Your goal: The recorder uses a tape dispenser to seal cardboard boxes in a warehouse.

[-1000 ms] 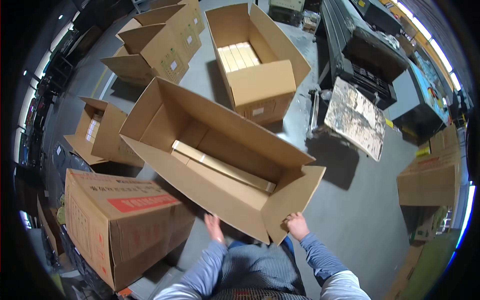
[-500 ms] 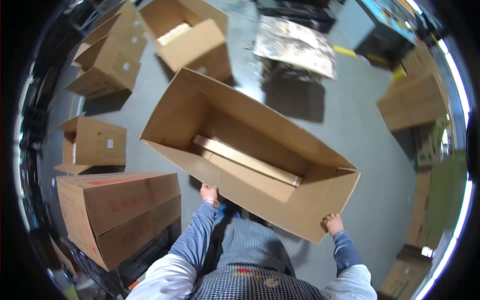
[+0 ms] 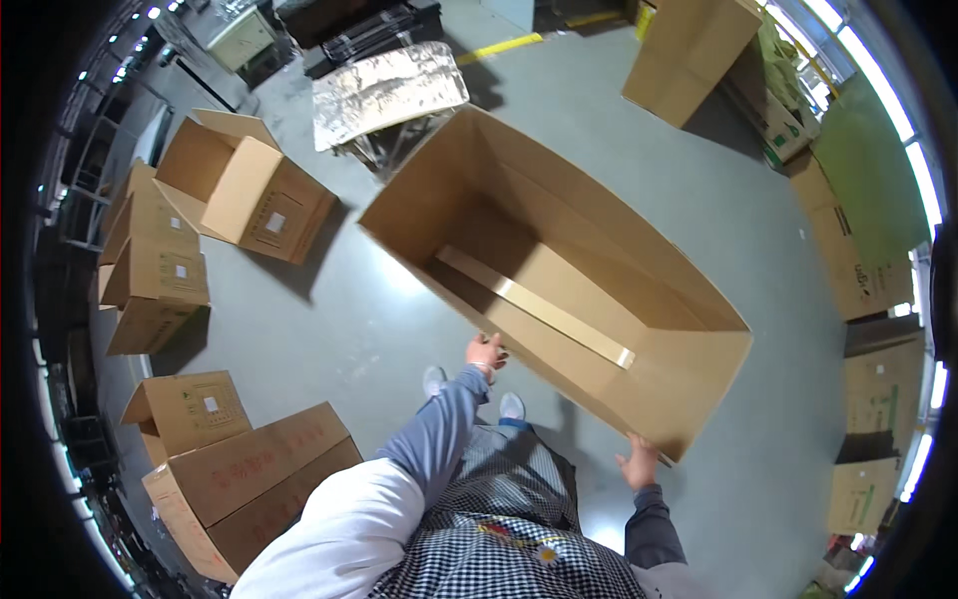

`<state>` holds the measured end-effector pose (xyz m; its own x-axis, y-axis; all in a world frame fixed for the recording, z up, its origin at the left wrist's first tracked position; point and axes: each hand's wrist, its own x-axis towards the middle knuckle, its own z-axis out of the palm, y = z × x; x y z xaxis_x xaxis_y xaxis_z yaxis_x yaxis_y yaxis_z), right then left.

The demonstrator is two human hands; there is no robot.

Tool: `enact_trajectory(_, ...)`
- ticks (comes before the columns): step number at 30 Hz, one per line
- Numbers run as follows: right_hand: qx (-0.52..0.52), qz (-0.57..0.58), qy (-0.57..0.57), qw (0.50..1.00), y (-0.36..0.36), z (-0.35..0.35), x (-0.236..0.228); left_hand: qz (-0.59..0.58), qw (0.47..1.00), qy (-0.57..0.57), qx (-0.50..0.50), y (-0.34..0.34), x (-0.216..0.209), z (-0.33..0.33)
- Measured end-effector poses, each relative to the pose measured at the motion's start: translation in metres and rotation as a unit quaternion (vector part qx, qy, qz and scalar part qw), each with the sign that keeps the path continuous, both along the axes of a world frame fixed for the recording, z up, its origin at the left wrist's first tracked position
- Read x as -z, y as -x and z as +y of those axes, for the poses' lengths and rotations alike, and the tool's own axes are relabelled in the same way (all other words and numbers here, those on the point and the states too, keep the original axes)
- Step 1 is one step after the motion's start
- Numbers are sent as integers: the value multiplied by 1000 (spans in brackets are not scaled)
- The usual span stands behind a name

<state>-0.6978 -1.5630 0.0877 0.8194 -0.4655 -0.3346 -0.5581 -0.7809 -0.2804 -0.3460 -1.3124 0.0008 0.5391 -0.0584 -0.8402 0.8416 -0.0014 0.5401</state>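
A long, open-topped brown cardboard box [image 3: 689,369] slants across the space in front of me, its inside facing up. Along its bottom lies a narrow pale strip [image 3: 559,317], which looks like cardboard. My left hand [image 3: 486,354] is at the near long side, fingers curled against the rim. At the near right corner, my right hand [image 3: 640,463] touches the box's edge with its fingertips, the thumb spread away from them. Whether the box rests on the floor is hard to make out.
A closed carton [image 3: 249,474] stands at my lower left beside a smaller open one [image 3: 200,409]. Further open cartons [image 3: 264,190] stand far left. A paint-spattered stand [image 3: 389,95] is beyond the box. Tall cartons [image 3: 689,55] and a green panel [image 3: 868,170] line the right.
My view has turned to the right, and the surroundings have shifted left. The box has swung along with me. My right thumb now stands apart from its fingers at the corner.
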Motion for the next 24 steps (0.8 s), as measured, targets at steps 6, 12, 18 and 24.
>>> enact_trajectory(6, 65, 86, 21, 994, -6, -48, 62, -69, 984, 14, 161, 26, 2, -42)
enact_trajectory(12, -84, 12, 47, 995, -53, -35, 58, -100, 914, -134, 371, 43, 7, 75)
enact_trajectory(18, -81, 101, -15, 991, -82, 42, 47, -109, 884, -273, 365, 40, 9, 259)
enact_trajectory(24, -172, -86, -110, 975, -157, 130, 11, -60, 940, -270, 201, 44, -21, 380)
